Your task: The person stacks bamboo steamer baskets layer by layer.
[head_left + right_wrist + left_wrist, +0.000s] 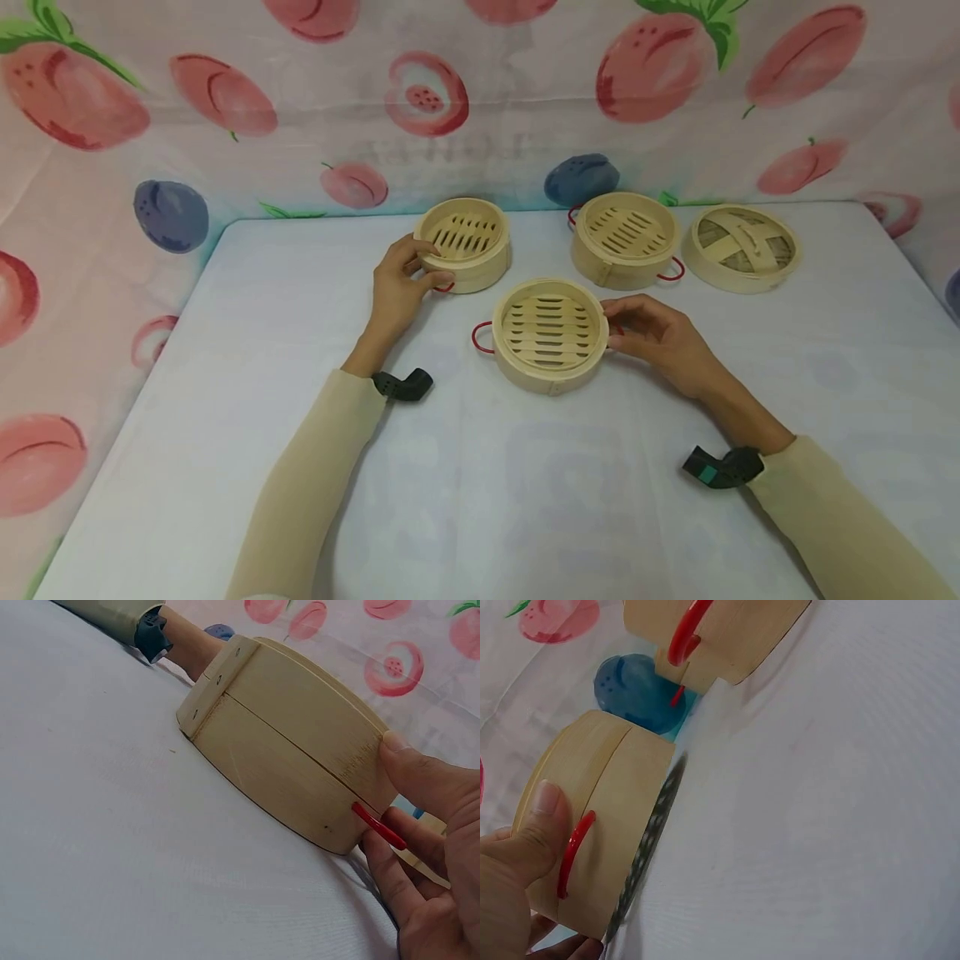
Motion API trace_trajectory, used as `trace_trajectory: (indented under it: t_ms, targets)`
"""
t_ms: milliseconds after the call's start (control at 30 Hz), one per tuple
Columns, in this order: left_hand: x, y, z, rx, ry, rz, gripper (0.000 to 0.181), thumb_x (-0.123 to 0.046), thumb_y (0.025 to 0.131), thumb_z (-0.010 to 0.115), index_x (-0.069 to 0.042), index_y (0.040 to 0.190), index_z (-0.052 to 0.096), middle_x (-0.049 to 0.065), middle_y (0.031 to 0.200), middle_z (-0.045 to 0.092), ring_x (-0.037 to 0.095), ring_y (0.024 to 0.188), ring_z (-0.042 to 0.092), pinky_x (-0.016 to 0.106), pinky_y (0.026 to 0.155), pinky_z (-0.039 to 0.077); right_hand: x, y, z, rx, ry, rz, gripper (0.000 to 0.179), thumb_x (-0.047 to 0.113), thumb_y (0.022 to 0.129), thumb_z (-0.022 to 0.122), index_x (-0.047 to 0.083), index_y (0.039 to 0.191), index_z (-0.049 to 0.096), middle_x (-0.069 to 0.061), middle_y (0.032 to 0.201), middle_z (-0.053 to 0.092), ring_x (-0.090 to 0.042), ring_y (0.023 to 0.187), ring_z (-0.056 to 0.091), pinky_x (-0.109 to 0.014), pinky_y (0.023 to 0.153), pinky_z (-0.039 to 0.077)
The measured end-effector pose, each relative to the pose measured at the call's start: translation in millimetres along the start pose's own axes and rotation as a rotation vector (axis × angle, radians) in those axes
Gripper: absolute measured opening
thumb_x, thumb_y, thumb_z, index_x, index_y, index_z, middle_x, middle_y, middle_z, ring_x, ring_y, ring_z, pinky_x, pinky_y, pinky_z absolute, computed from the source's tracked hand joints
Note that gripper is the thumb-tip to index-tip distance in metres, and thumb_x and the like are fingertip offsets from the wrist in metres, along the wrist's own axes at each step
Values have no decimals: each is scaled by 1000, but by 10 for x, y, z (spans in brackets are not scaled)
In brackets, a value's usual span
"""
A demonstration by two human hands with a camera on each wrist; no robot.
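Observation:
Near the back of the table, my left hand [396, 283] grips the left side of a round bamboo steamer basket [480, 275]. In the left wrist view, the thumb presses its wall beside a red loop handle [576, 855], and fingertips show by its lower edge. A dark patterned strip shows along its bottom; I cannot tell if it is raised. My right hand [667, 340] holds another steamer basket [525, 373], nearer the front, by its right side. The right wrist view has the thumb on its upper edge and fingers around the red handle [379, 825]. Both slatted insides face up.
Behind the front basket stands a third steamer basket [618, 273] with red handles. To its right lies a woven bamboo lid [742, 279] with a small grip on top. A white cloth covers the table [480, 500], and a fruit-print curtain [502, 92] hangs behind.

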State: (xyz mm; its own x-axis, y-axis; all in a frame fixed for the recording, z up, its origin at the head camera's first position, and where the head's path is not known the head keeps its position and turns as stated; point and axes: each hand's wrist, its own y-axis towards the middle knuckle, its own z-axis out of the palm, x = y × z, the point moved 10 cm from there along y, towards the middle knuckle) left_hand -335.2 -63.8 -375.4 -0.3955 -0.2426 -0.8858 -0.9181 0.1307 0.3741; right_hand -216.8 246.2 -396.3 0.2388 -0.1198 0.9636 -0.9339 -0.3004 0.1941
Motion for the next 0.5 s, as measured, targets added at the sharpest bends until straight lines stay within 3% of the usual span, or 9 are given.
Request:
trace_trajectory:
  t_ms: [233, 500]
  targets:
    - [-360, -75, -52, -10, -10, -3, 31, 7, 76, 76, 12, 102, 60, 29, 130, 47, 35, 122, 47, 45, 99, 42, -2, 13, 16, 7, 11, -7, 34, -7, 86, 66, -4, 119, 55, -12, 123, 56, -20, 110, 56, -23, 93, 45]
    - [-487, -73, -102, -24, -28, 2, 31, 6, 76, 77, 12, 101, 59, 29, 129, 48, 34, 116, 52, 45, 99, 42, 3, 12, 1, -5, -12, 5, 34, -6, 86, 67, -3, 118, 56, -10, 123, 57, -19, 113, 55, -23, 93, 45]
